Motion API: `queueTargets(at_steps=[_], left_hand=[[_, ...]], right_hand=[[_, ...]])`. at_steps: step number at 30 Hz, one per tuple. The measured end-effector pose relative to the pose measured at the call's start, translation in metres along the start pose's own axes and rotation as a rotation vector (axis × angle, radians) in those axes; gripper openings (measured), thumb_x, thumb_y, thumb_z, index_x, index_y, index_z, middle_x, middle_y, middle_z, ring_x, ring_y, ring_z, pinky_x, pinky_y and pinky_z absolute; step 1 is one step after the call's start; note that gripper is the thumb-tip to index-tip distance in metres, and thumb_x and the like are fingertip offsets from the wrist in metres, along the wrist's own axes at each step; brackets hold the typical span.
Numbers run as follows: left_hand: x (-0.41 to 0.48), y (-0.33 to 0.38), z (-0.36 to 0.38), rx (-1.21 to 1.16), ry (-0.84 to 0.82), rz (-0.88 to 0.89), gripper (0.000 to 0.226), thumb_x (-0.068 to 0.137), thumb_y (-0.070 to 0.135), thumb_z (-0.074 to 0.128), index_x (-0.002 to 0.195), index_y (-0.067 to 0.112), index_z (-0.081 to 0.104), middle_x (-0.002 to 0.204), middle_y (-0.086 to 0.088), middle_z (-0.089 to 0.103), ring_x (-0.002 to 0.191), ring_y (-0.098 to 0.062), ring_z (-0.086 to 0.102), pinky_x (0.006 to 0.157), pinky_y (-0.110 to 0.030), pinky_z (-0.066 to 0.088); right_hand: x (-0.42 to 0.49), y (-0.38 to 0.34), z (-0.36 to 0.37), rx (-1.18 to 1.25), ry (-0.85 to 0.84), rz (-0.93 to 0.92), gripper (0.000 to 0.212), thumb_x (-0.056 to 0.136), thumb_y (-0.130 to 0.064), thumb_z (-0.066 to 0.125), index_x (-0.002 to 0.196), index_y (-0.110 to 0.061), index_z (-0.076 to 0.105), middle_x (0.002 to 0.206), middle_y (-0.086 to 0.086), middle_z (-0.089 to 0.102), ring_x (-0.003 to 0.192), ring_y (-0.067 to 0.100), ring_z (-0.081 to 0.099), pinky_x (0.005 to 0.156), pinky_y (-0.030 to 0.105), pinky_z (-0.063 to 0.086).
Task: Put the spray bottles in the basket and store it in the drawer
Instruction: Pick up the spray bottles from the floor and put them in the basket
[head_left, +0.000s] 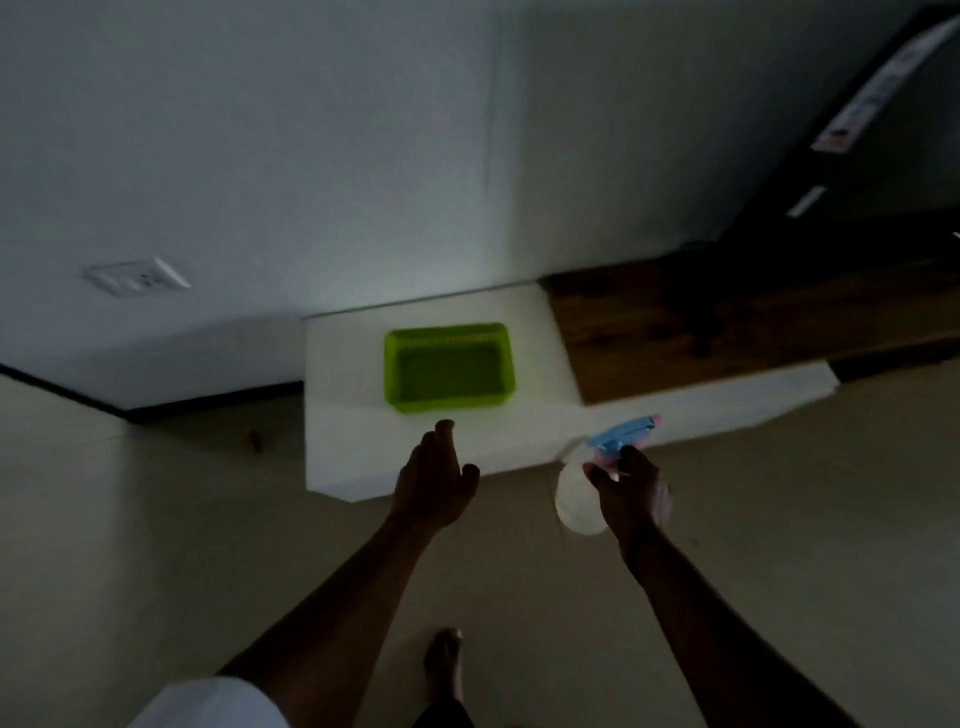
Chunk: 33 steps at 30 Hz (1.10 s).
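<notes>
One spray bottle (597, 470) gripped in right hand (631, 493), near basket (449, 366).

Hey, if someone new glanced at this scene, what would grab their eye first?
The bright green basket, empty on the white cabinet top, stands out in the dim room. Next, the spray bottle with its blue trigger, gripped in the right hand near the cabinet's front edge, while the left hand reaches forward, open.

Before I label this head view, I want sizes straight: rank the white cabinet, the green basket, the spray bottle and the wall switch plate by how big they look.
Largest to smallest:
1. white cabinet
2. green basket
3. spray bottle, held in the right hand
4. wall switch plate

The bottle is nearer the camera and partly hidden, so ranks 3 and 4 are unsure.
</notes>
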<state>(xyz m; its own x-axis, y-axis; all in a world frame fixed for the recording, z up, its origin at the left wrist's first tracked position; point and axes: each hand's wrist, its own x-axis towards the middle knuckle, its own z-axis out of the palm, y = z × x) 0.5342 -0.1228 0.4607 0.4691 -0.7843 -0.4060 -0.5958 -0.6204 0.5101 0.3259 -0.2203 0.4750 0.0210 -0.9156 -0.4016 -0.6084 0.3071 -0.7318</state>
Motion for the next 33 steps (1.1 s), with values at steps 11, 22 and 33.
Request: queueTargets(at_steps=[11,22,33], left_hand=[[0.067,-0.046,-0.040,-0.128,0.065,-0.340,0.066,0.085,0.032,0.057,0.142,0.018,0.026,0.136,-0.012,0.050,0.119,-0.030,0.053,0.096,-0.041,0.046],[0.152,-0.089,-0.025,-0.227,0.155,-0.524,0.067,0.081,0.032,0.061,0.139,0.022,0.028,0.138,-0.011,0.052,0.123,-0.027,0.053,0.096,-0.040,0.045],[0.223,-0.128,-0.002,-0.294,0.094,-0.541,0.079,0.085,0.037,0.062,0.148,0.014,0.020,0.148,-0.017,0.040,0.133,-0.033,0.043,0.104,-0.043,0.039]], right_hand=[[0.088,-0.107,0.120,0.005,-0.157,-0.119,0.013,0.074,-0.023,0.079,0.085,-0.022,0.071,0.083,-0.011,0.066,0.089,0.015,0.062,0.079,0.029,0.047],[0.179,-0.128,0.259,-0.155,-0.537,-0.217,0.040,0.081,-0.020,0.075,0.119,-0.016,0.064,0.116,0.005,0.069,0.106,0.023,0.064,0.086,0.039,0.055],[0.219,-0.121,0.319,-0.253,-0.569,-0.324,0.032,0.081,-0.021,0.073,0.113,-0.017,0.068,0.106,-0.002,0.072,0.091,0.008,0.059,0.069,0.020,0.042]])
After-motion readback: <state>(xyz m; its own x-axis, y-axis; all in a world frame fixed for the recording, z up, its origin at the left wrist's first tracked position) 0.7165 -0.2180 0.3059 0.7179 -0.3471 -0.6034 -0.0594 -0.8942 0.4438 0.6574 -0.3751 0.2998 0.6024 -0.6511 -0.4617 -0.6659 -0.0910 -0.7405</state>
